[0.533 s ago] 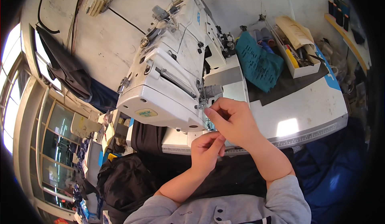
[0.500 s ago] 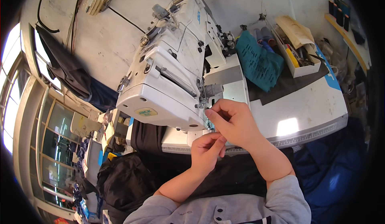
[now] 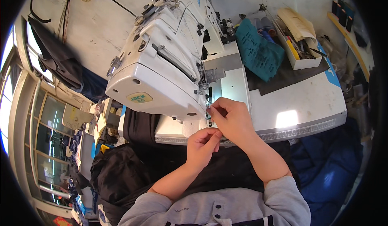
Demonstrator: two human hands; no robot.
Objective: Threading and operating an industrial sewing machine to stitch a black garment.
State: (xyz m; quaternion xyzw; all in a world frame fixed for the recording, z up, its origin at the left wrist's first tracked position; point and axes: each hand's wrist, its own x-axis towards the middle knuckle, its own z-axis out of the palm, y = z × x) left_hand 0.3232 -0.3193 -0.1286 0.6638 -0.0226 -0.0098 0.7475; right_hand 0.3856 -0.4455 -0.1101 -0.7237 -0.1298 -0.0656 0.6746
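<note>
A white industrial sewing machine (image 3: 161, 76) stands in front of me, its head toward my hands. My right hand (image 3: 233, 120) is closed in a pinch beside the needle area, thumb and forefinger tips together close to the needle bar (image 3: 209, 116). Just below and to its left, my left hand (image 3: 201, 146) is also closed, thumb pressed to the bent fingers and close to the right hand's heel. Whatever lies between either set of fingertips is too small to make out. Black fabric (image 3: 238, 165) spreads below both hands, over my lap.
On the right of the white table (image 3: 311, 104) stand a white box of tools (image 3: 307, 63) and a teal patterned cloth (image 3: 258, 50). A ruler strip (image 3: 301, 132) runs along the front edge. Dark blue fabric (image 3: 327, 165) hangs at the right; bunched black fabric (image 3: 121, 177) lies at the left.
The whole view has shifted, so the machine sits higher and farther left in the picture. Against the machine, both hands are slightly nearer me; their pinched poses stay much the same.
</note>
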